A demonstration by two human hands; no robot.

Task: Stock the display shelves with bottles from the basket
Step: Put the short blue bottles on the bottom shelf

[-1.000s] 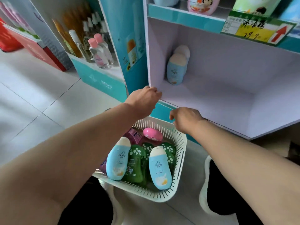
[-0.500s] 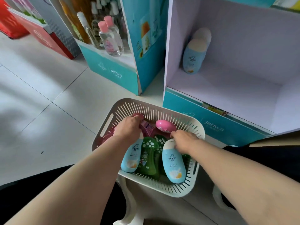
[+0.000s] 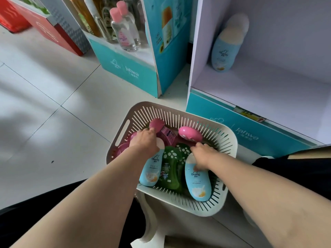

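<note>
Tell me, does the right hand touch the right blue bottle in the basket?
Touching. In the head view the right hand covers the cap of the blue bottle, thumb against its body.

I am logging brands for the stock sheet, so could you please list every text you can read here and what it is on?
"Jahwa": front of the left display stand.
"Jahwa": front of the right display stand.
"Giving": left blue bottle in the basket.
"Giving": right blue bottle.
"40": left stand's side panel.
Unreadable: shelf price tag, green bottle label, clear bottle pink label.
</note>
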